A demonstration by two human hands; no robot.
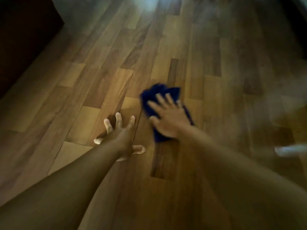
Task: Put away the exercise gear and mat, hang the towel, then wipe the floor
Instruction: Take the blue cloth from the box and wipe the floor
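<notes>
A dark blue cloth [153, 95] lies flat on the wooden plank floor [207, 63]. My right hand [167, 117] presses down on top of it, fingers spread, with the cloth showing beyond the fingertips and under the palm. My left hand [119, 135] is planted on the floor just left of the cloth, fingers splayed, holding nothing. Both arms reach forward from the bottom of the view. The picture is blurred by motion.
A dark piece of furniture [25, 39] fills the upper left corner. A pale blurred object [290, 150] lies on the floor at the right edge. Bright light reflects off the floor at the top centre [149, 4].
</notes>
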